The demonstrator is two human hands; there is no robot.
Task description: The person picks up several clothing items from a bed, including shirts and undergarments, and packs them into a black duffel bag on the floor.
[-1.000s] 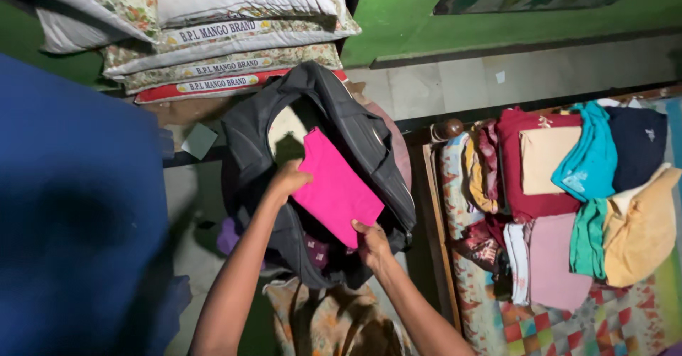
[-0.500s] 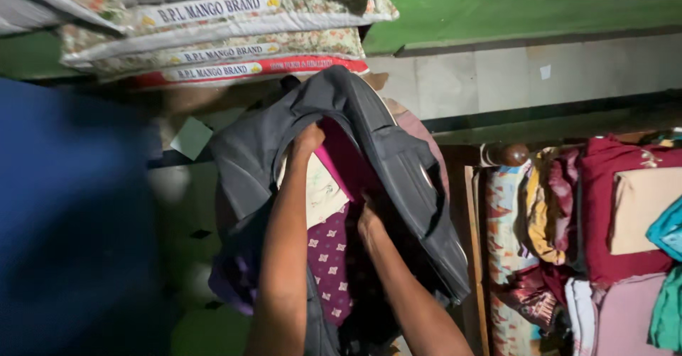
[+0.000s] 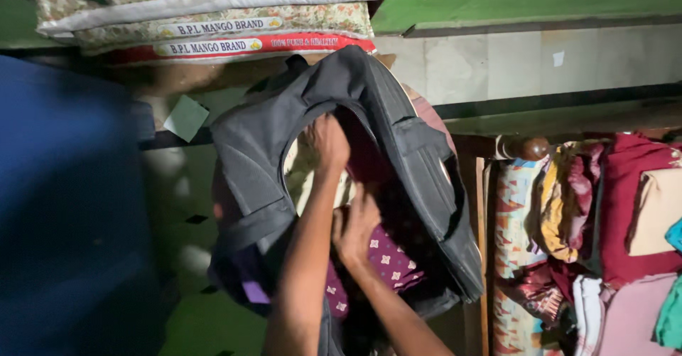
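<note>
both hands work inside an open dark grey travel bag (image 3: 398, 150) on the floor, pressing clothes down: left hand (image 3: 328, 143) flat on a magenta garment (image 3: 366, 164), right hand (image 3: 355, 224) spread over purple patterned cloth (image 3: 391, 256). neither grip clamps anything. settling the bulging pile evenly seems next.

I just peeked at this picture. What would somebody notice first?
First, the big dark bag standing open in the middle, with the left hand reaching deep inside and the right hand pressing on a purple patterned cloth. Next, the folded colourful clothes piled at the right, and the stacked sacks along the top.
</note>
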